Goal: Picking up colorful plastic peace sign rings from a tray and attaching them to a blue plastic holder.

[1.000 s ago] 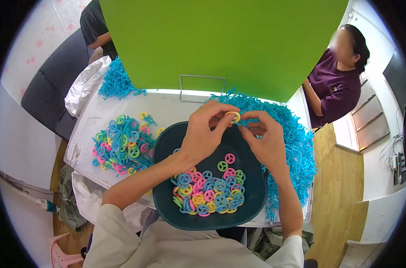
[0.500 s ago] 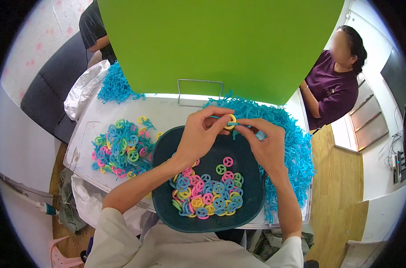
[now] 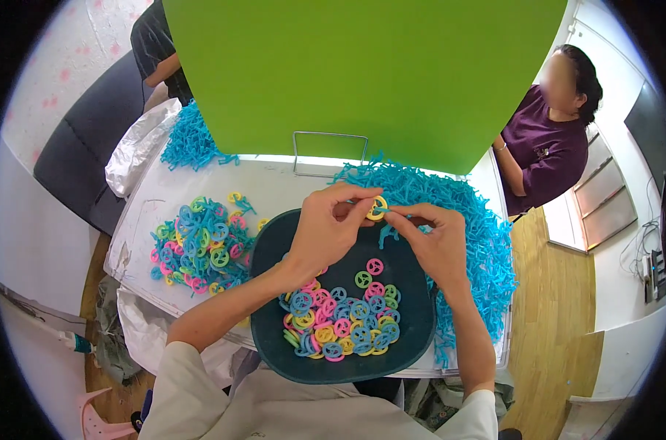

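Above a dark green basin, my left hand pinches a small yellow spoked ring between thumb and fingers. My right hand comes from the other side, its thumb and forefinger closed on a small blue branched plastic piece, which meets the ring at its right side. How far the two parts are joined cannot be made out. Loose spoked rings in pink, blue, yellow and green lie in the lower part of the basin, under my wrists.
A large heap of blue branched pieces covers the table's right side. On the left lies a mixed pile of rings and blue pieces. Beyond stand a green panel and a wire stand. A person sits right; another's arm shows left.
The yellow ring has turned to face me more, showing its spokes. My right fingers have shifted slightly, and the blue piece shows more plainly at the ring. Both hands stay above the basin.
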Motion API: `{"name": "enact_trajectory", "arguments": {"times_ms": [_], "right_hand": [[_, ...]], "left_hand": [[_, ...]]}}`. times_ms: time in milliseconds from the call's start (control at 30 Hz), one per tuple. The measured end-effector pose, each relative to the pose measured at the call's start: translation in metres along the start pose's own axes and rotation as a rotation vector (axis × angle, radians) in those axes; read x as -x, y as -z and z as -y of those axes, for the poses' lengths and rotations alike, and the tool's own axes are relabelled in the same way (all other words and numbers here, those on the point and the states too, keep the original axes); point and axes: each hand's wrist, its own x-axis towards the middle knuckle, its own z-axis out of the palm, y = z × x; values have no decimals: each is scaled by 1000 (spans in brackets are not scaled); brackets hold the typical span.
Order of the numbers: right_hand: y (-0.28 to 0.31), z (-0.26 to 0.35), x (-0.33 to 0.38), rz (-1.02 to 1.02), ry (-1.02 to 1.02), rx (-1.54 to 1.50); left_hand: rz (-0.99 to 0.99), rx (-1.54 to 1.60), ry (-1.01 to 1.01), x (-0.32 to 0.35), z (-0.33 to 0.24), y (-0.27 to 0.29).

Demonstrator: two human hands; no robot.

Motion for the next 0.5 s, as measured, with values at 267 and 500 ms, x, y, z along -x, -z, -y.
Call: {"name": "enact_trajectory", "arguments": {"times_ms": [267, 500], "right_hand": [[1, 4, 3, 26, -123, -41], [-5, -20, -9, -98, 392, 105]], "left_hand": [[-1, -56, 137, 2, -8, -4], [72, 232, 351, -12, -4, 2]]}}
